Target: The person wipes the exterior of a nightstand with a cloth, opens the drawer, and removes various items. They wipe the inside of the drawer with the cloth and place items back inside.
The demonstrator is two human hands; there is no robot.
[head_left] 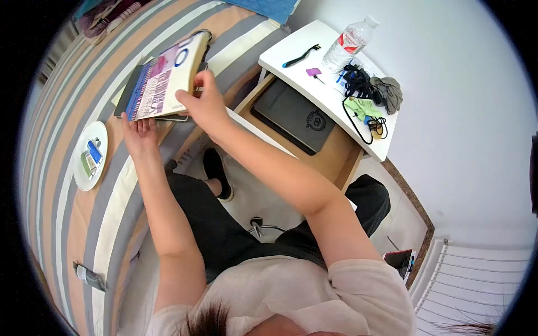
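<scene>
Over the striped bed, my right hand [205, 106] pinches the right edge of a book [162, 78] with a purple and white cover, thumb on top. My left hand [140, 134] is under the lower left edge of the same book, its fingers partly hidden beneath it. Other dark and pale books or notebooks [130, 92] show under and behind it. To the right, a black notebook [294, 115] with a round emblem lies in the open drawer [339, 154] of the white table.
On the white table [280, 47] are a water bottle [350, 43], a black toothbrush-like item [301, 56], a purple tag [313, 72], dark cables [358, 81] and grey cloth [388, 94]. A white plate [82, 168] with small packets lies on the striped bed [73, 218].
</scene>
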